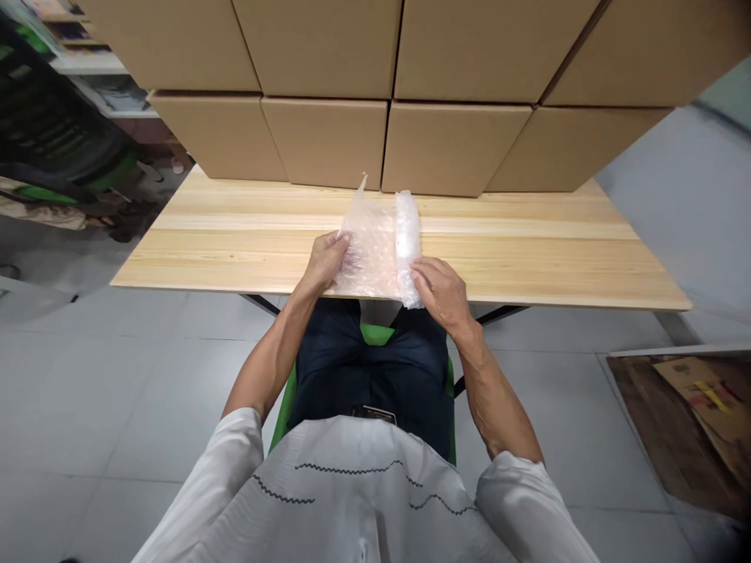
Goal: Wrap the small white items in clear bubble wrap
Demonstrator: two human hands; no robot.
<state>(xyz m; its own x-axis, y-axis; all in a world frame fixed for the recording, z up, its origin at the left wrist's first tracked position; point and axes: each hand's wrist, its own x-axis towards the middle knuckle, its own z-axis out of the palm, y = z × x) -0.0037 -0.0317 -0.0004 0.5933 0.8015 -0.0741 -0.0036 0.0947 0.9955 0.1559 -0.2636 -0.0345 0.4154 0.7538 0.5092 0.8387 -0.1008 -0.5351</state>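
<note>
A sheet of clear bubble wrap (372, 246) lies on the wooden table near its front edge, its far left corner sticking up in a point. Along its right side the wrap is rolled into a narrow white bundle (407, 234); whatever may be inside cannot be made out. My left hand (327, 258) pinches the sheet's left edge between thumb and fingers. Closed around the near part of the roll is my right hand (440, 289), thumb and fingertips pressing on it. The bundle's near end reaches slightly past the table edge.
Cardboard boxes (328, 141) stand stacked in two rows along the back of the wooden table (528, 250). A green chair (377, 335) is under me. Flattened cardboard (704, 391) lies on the floor at right. A dark chair (52, 117) and shelves (94, 62) are at left.
</note>
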